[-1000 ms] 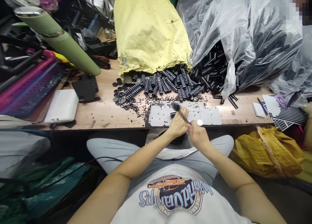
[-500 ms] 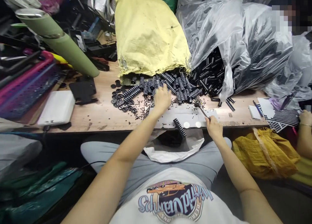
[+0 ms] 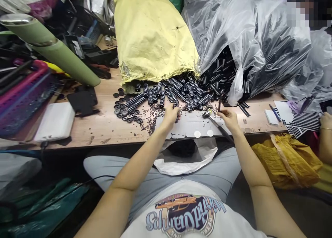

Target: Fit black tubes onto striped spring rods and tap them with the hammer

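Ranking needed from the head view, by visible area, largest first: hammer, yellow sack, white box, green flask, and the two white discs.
1. Yellow sack
2. Green flask
3. White box
4. Hammer
5. White discs: these two look alike, so unranked between themselves.

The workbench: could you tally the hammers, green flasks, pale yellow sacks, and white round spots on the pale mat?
Hammer: 1
Green flask: 1
Pale yellow sack: 1
White round spots: 2
Total: 5
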`<state>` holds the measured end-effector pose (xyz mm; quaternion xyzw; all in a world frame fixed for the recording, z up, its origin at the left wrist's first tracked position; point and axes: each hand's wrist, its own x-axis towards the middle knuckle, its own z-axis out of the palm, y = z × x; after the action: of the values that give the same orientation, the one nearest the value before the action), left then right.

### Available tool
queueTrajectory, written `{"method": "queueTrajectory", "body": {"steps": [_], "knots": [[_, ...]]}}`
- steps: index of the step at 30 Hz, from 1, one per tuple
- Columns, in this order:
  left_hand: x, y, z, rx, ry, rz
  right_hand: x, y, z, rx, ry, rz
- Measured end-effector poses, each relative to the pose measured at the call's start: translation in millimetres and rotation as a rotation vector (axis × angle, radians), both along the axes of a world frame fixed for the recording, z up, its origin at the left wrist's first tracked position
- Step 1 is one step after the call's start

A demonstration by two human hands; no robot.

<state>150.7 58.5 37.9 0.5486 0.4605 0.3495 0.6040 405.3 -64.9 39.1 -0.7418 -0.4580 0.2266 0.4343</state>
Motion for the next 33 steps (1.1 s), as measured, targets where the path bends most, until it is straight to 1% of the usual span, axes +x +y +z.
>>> {"method": "queueTrajectory", "body": {"steps": [1,2,4,5,6,7,8,9,10,12,13,14,15,16,17,18,19,21,23,24,25,27,28,31,32,33], "knots": [[3.1,-10.4,1.8,-0.110,-0.060,-0.052,-18.6,-2.0,-3.2,0.067,0.187,0.060],[6.8,-19.8,4.3,-0.231,-0.137,-0.102,-37.7,-3.5,-6.1,0.092,0.339,0.128],[13.8,-34.1,10.1,-0.438,-0.317,-0.168,-72.3,-4.7,-10.0,0.096,0.543,0.225],[16.0,-38.8,12.8,-0.491,-0.387,-0.171,-85.8,-4.6,-10.4,0.076,0.604,0.268],[17.0,-41.8,14.8,-0.496,-0.421,-0.153,-96.2,-4.0,-9.7,0.058,0.639,0.293],[16.7,-43.5,15.9,-0.466,-0.421,-0.122,-103.6,-3.1,-7.8,0.045,0.657,0.296],[15.2,-44.3,15.9,-0.398,-0.389,-0.082,-108.7,-1.8,-5.0,0.038,0.668,0.270],[13.0,-44.8,14.9,-0.288,-0.329,-0.041,-112.2,-0.1,-1.5,0.028,0.689,0.222],[10.5,-45.3,12.9,-0.138,-0.249,-0.008,-115.0,2.0,2.4,0.006,0.732,0.170],[6.0,-47.7,6.4,0.231,-0.074,0.016,-121.3,7.4,9.8,-0.087,0.881,0.111],[4.3,-49.5,2.2,0.407,0.006,-0.002,-125.2,10.5,12.7,-0.150,0.960,0.115],[3.0,-51.5,-2.2,0.551,0.077,-0.036,-129.3,13.6,14.8,-0.209,1.021,0.135],[1.6,-53.4,-6.8,0.655,0.138,-0.076,-132.8,16.5,16.1,-0.249,1.050,0.152],[-0.2,-54.9,-11.2,0.723,0.198,-0.110,-135.1,18.7,16.8,-0.262,1.039,0.150],[-2.9,-55.8,-15.3,0.765,0.265,-0.133,-135.6,19.7,16.8,-0.249,0.979,0.127],[-6.7,-56.3,-18.8,0.790,0.349,-0.147,-133.8,19.3,16.2,-0.220,0.862,0.090],[-11.7,-56.4,-21.7,0.805,0.450,-0.159,-130.0,17.4,15.3,-0.183,0.684,0.051],[-23.2,-56.6,-24.7,0.816,0.679,-0.199,-118.3,9.1,12.5,-0.140,0.216,0.006],[-31.9,-57.9,-24.1,0.828,0.864,-0.245,-106.9,-2.5,8.9,-0.199,-0.209,0.067],[-33.0,-58.9,-22.6,0.840,0.916,-0.264,-103.3,-8.3,6.9,-0.251,-0.355,0.124],[-31.4,-59.8,-20.7,0.855,0.945,-0.274,-101.5,-13.6,5.1,-0.306,-0.456,0.179],[-20.6,-59.9,-17.1,0.880,0.967,-0.284,-102.8,-21.7,2.3,-0.399,-0.578,0.241],[-12.7,-58.8,-15.9,0.882,0.973,-0.292,-105.1,-24.3,1.5,-0.431,-0.618,0.235],[8.6,-51.4,-16.6,0.850,0.935,-0.352,-112.2,-28.4,0.4,-0.488,-0.679,0.152],[12.2,-48.4,-18.0,0.827,0.880,-0.350,-113.5,-29.1,0.2,-0.489,-0.682,0.122],[13.5,-45.6,-19.4,0.793,0.792,-0.320,-114.0,-29.8,-0.3,-0.480,-0.675,0.097]]}}
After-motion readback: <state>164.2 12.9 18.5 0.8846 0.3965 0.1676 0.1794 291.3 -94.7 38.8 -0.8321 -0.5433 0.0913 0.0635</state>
